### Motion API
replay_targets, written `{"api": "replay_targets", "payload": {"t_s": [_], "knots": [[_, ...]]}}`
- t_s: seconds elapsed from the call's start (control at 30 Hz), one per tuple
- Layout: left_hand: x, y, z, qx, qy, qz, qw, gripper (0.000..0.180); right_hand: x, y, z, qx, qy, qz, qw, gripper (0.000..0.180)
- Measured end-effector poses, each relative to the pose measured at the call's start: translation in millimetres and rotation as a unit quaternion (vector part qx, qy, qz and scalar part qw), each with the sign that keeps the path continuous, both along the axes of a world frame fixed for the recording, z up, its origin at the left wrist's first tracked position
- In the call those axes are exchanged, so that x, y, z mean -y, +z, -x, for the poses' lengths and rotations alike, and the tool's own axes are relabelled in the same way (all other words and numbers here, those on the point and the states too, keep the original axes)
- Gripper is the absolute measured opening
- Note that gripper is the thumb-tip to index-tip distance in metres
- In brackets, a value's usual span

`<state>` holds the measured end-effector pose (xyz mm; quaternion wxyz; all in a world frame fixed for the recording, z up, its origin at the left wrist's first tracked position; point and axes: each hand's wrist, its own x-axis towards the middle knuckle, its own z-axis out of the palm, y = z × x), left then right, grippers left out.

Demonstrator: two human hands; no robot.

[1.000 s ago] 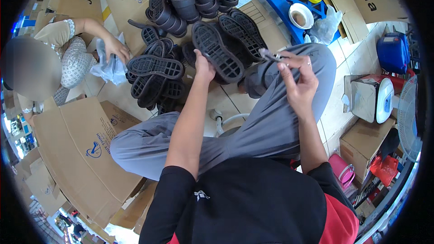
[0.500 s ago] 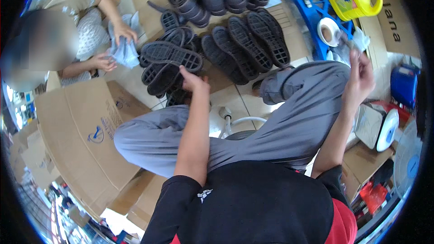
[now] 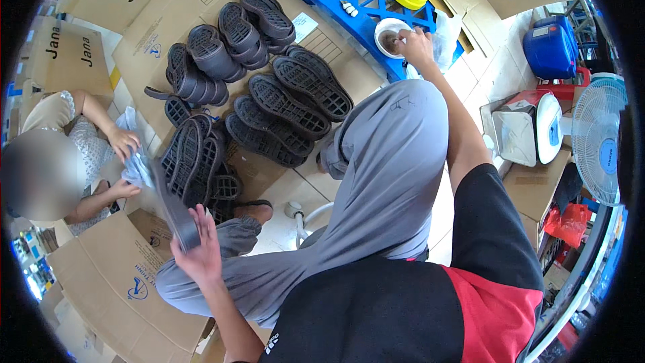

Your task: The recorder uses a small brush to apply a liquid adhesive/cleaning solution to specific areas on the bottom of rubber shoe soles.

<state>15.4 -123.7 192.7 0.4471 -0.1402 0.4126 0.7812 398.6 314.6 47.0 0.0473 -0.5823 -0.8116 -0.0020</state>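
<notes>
The person's left hand holds the lower end of a long, dark brown shoe sole between thumb and fingers, above the left knee. It's turned nearly edge-on, its broad faces hard to see. A co-worker's 2 hands hold a crumpled pale grey sheet near its upper end. The right hand reaches over a round white bowl; I can't tell whether its fingers pinch anything.
</notes>
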Motion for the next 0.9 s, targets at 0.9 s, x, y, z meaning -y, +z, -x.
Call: {"api": "replay_targets", "payload": {"t_s": [0.9], "knots": [[-50, 18, -122, -0.026, -0.336, -0.186, 0.923, 0.101, 225, 224, 109, -0.693, 0.009, 0.323, 0.644, 0.020]]}}
